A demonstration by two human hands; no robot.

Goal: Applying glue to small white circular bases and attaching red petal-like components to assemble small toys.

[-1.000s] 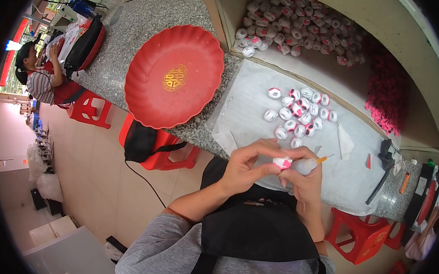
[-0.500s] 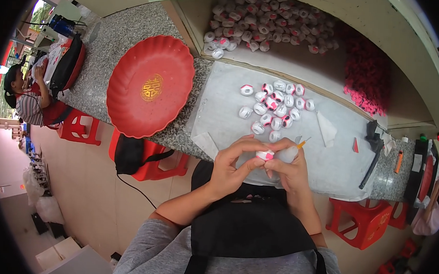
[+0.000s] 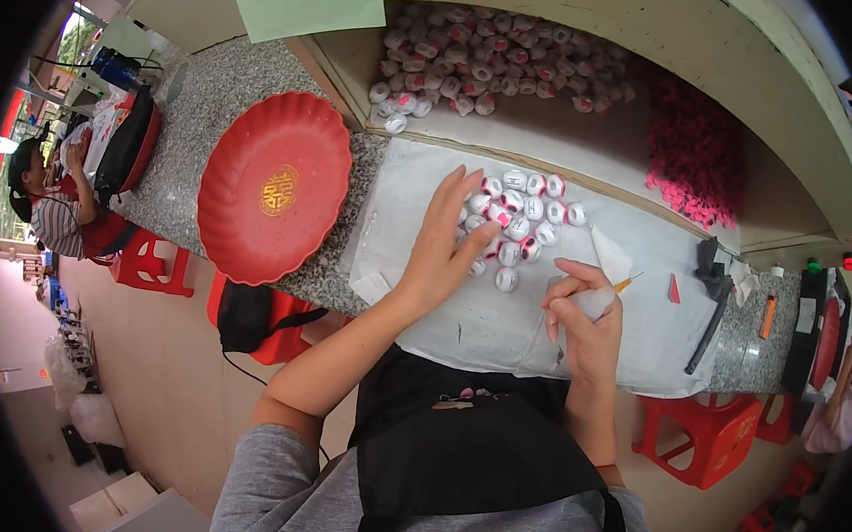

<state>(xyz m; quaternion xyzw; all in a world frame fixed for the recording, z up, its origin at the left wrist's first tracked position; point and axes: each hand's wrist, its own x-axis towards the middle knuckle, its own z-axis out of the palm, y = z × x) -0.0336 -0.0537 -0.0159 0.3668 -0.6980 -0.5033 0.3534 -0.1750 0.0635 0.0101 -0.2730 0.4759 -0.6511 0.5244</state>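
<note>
On the white sheet (image 3: 432, 334) lies a cluster of small rounded white pieces (image 3: 533, 210) with pink and black parts. My left hand (image 3: 433, 262) is at the cluster's left side, fingers stretched up and thumb apart. It is open, its thumb tip beside a pink-marked piece (image 3: 499, 215); whether it touches cannot be made out. Nearer me and to the right, my right hand (image 3: 587, 327) is closed around a small translucent squeeze bottle (image 3: 595, 302) with an orange needle tip (image 3: 624, 284), which points up and right.
Left stands a large red scalloped tray (image 3: 307, 154). A shelf compartment behind holds many white pieces (image 3: 494, 62) and a pink heap (image 3: 693, 164). A white scrap (image 3: 612, 254), black tool (image 3: 709, 329) and orange knife (image 3: 768, 318) lie right. A co-worker (image 3: 59, 199) sits far left.
My hands have parted; the white and pink piece is no longer held between them. The left hand moved forward to the cluster, while the right moved slightly right, still gripping the squeeze bottle.
</note>
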